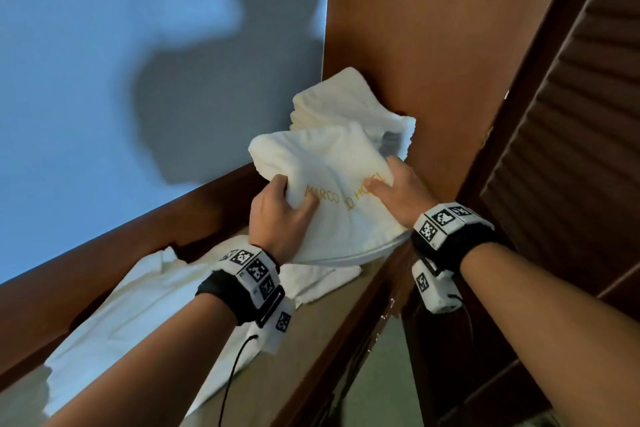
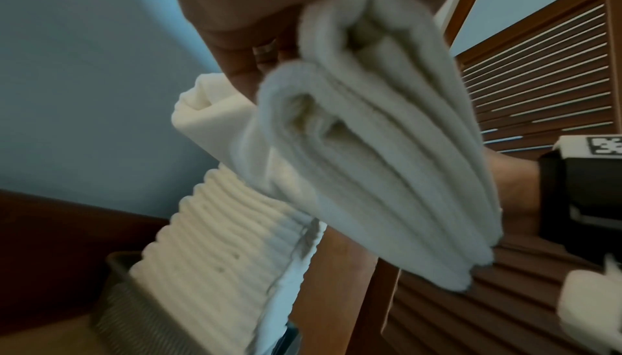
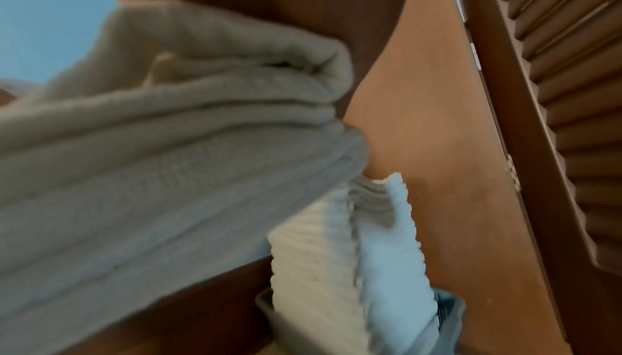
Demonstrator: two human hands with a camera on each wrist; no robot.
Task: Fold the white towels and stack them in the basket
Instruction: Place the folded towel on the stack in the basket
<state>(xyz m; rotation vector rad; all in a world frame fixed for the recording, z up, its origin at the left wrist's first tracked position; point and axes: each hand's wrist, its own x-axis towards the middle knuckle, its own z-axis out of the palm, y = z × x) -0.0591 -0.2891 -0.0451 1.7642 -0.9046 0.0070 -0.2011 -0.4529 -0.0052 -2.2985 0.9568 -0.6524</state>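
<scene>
Both hands grip one folded white towel (image 1: 322,184) and hold it in the air above a tall stack of folded towels (image 1: 349,107). On the towel's near left side the left hand (image 1: 280,218) has its fingers curled into the cloth, thumb on top; at the near right edge the right hand (image 1: 401,191) pinches the towel with the thumb lying across the gold embroidered lettering (image 1: 343,192). From the left wrist view the towel's layered folded edge (image 2: 380,148) shows end-on, thick and many-plied, with a ring (image 2: 264,48) on one finger behind it. The stack stands in a grey woven basket (image 2: 134,315), which sits at the far right corner of the wooden shelf (image 1: 332,326), against the brown side panel (image 1: 398,28); the stack rises well above the basket's rim (image 3: 269,305). Another white towel (image 1: 138,315) lies spread open and rumpled along the shelf under the left forearm, reaching toward its near left end. A dark louvred door (image 1: 571,114) stands to the right of the panel, and a blue-grey wall (image 1: 104,45) runs behind the shelf. Each wrist wears a black strap carrying white marker blocks (image 1: 256,270).
</scene>
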